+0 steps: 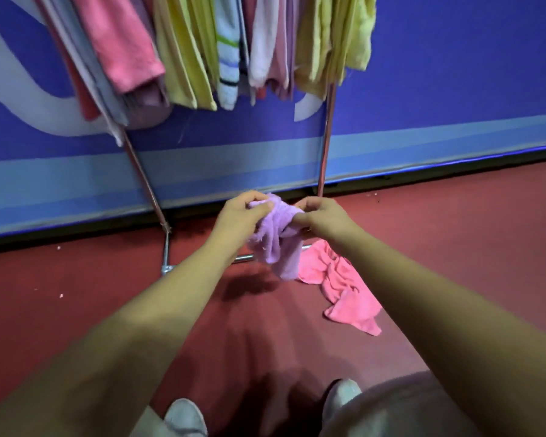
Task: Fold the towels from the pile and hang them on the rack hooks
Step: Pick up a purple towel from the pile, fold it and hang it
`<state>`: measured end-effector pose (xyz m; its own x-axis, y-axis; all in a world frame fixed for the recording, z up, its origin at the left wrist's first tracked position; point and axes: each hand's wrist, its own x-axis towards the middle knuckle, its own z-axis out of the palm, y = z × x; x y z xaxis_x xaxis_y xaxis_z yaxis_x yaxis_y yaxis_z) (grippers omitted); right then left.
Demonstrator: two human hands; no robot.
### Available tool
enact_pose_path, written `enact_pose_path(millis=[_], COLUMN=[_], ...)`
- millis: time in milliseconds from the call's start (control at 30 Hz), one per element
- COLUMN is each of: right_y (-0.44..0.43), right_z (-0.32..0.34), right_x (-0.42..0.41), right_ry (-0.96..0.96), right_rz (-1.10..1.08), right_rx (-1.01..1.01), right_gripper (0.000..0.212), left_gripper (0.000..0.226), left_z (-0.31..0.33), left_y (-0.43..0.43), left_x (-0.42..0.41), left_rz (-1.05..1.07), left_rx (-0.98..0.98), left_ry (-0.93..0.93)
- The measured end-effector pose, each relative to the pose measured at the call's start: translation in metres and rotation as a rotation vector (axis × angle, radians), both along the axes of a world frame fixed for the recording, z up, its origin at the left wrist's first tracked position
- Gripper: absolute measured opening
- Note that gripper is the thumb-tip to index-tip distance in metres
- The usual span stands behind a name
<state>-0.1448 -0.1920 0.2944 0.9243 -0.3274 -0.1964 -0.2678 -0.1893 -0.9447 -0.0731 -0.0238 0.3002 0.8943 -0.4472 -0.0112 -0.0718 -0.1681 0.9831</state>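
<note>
A small lilac towel [276, 244] hangs bunched between both hands above the red floor. My left hand [240, 216] pinches its upper left edge and my right hand [323, 216] pinches its upper right edge, the two hands close together. A pink towel [344, 285] lies crumpled on the floor just right of and below the lilac one. Behind them stands the metal rack [325, 143], its top hung with several folded towels in pink, yellow, striped blue and pale lilac [234, 52].
The rack's slanted left leg [145, 181] and base bar [166, 253] stand in front of a blue wall panel [454, 89]. My two shoes [186, 417] show at the bottom edge on the red floor [76, 294].
</note>
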Motion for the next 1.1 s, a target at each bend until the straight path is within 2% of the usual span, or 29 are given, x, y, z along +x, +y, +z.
enact_pose_path(millis=[100, 200, 267, 333, 433, 533, 633, 700, 833, 900, 1000, 1033, 1100], right_y=[0.016, 0.036, 0.048, 0.056, 0.061, 0.065, 0.069, 0.071, 0.068, 0.064, 0.056, 0.052, 0.043], right_z=[0.036, 0.052, 0.055, 0.056, 0.054, 0.054, 0.058, 0.062, 0.069, 0.072, 0.077, 0.078, 0.076], right_x=[-0.018, -0.036, -0.045, -0.05, -0.048, -0.044, -0.041, -0.04, -0.035, -0.032, -0.027, -0.025, -0.024], right_ry=[-0.056, -0.096, -0.107, -0.117, -0.184, -0.219, -0.232, -0.24, -0.306, -0.363, -0.427, -0.431, -0.405], right_rz=[0.138, 0.271, 0.343, 0.398, 0.37, 0.339, 0.353, 0.357, 0.298, 0.239, 0.116, 0.077, 0.048], right_rx=[-0.002, 0.054, 0.107, 0.071, -0.08, -0.116, 0.092, 0.195, 0.119, 0.17, 0.351, 0.36, 0.23], right_gripper=[0.019, 0.043, 0.031, 0.011, 0.026, 0.028, 0.014, 0.013, 0.012, 0.015, 0.015, 0.013, 0.012], left_gripper=[0.018, 0.033, 0.03, 0.014, 0.008, 0.008, 0.01, 0.012, 0.014, 0.018, 0.027, 0.025, 0.026], left_z=[0.035, 0.046, 0.051, 0.057, 0.065, 0.068, 0.068, 0.068, 0.064, 0.064, 0.057, 0.052, 0.048], left_y=[0.023, 0.047, 0.057, 0.062, 0.069, 0.075, 0.077, 0.077, 0.074, 0.074, 0.078, 0.079, 0.08], left_x=[-0.018, -0.033, -0.04, -0.043, -0.041, -0.04, -0.039, -0.037, -0.032, -0.03, -0.024, -0.022, -0.017], left_rz=[-0.09, -0.12, -0.149, -0.193, -0.215, -0.234, -0.179, -0.158, -0.176, -0.245, -0.419, -0.43, -0.376], left_rx=[0.055, 0.088, 0.078, 0.071, 0.045, 0.036, -0.004, -0.027, 0.01, -0.009, 0.195, 0.269, 0.288], left_ry=[-0.131, -0.18, -0.192, -0.22, -0.243, -0.261, -0.217, -0.161, -0.17, -0.126, -0.161, -0.187, -0.224])
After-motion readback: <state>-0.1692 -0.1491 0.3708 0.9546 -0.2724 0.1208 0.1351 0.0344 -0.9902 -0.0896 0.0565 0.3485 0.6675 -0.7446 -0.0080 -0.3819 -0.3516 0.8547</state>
